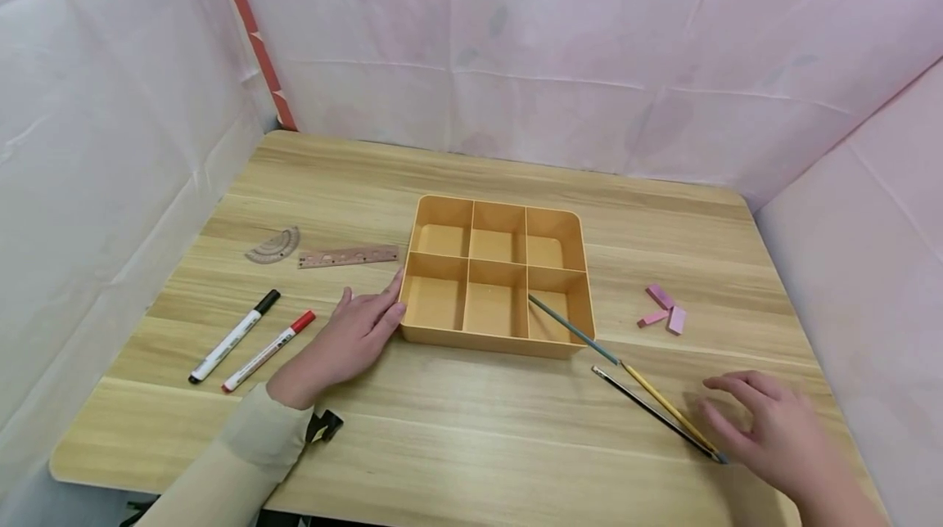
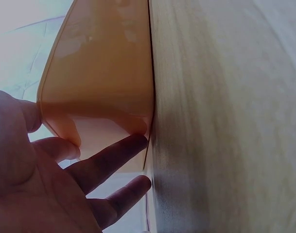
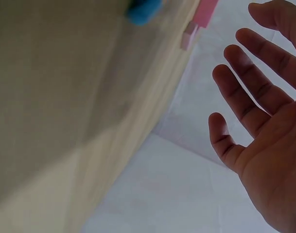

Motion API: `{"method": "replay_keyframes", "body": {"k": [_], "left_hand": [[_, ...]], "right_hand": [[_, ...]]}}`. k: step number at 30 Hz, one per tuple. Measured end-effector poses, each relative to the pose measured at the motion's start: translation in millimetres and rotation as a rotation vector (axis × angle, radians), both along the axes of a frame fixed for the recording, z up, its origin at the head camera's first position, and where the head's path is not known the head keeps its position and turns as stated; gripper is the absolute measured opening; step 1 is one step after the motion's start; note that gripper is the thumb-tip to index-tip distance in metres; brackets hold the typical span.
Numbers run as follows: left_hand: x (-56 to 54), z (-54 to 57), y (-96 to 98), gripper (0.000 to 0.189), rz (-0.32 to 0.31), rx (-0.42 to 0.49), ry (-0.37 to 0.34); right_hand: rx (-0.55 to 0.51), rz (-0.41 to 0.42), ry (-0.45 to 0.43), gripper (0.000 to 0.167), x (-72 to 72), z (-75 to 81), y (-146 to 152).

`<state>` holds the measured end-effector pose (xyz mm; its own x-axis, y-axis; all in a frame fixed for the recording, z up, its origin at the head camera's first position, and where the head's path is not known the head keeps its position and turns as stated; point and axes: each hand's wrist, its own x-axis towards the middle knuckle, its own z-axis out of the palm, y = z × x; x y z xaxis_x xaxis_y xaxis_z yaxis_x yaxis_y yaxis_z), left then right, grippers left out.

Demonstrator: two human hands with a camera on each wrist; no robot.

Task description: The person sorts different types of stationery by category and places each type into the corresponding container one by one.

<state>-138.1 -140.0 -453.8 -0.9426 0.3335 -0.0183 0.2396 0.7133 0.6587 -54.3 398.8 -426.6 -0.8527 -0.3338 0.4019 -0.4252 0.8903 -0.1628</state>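
Note:
An orange six-compartment box (image 1: 486, 340) stands on the table. My left hand (image 1: 352, 335) rests against its left front corner, fingers extended along the wall; in the left wrist view, the fingertips (image 2: 138, 141) touch the glossy side of the box. My right hand (image 1: 773, 429) hovers at the right, fingers loosely bent and holding nothing. Nearest to it lie a yellow pencil (image 1: 663, 400) and a black pencil (image 1: 651, 407), their far ends meeting. A teal pencil (image 1: 567, 325) slants over the box's front right rim, one end inside the front right compartment.
Several pink erasers (image 1: 661, 298) lie right of the box. On the left are a protractor (image 1: 274, 246), a ruler (image 1: 349, 256), a black marker (image 1: 234, 337) and a red marker (image 1: 268, 352). Fabric walls (image 1: 552, 69) enclose the table (image 1: 471, 445) at the back and sides.

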Motion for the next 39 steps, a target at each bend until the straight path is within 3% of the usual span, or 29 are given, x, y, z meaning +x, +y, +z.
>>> {"method": "replay_keyframes", "body": {"k": [3,15,22,28,39], "left_hand": [[-0.2,0.4,-0.1,0.059,0.001,-0.001,-0.002],[0.0,0.6,-0.3,0.058,-0.003,0.000,0.004],[-0.2,1.0,-0.6,0.059,-0.002,-0.008,-0.009],[0.1,1.6,-0.5,0.060,0.003,-0.010,-0.010],[-1.1,1.3,-0.7,0.059,0.001,-0.012,-0.014]], "right_hand": [[-0.004,-0.041,-0.050,0.032,9.5,-4.0,3.6],[0.011,-0.066,-0.075,0.034,33.1,-22.5,23.2],[-0.020,-0.133,-0.119,0.032,47.4,-33.9,27.5],[-0.026,-0.183,-0.169,0.027,52.9,-36.4,28.1],[-0.059,-0.178,-0.121,0.028,58.4,-42.1,28.4]]}}
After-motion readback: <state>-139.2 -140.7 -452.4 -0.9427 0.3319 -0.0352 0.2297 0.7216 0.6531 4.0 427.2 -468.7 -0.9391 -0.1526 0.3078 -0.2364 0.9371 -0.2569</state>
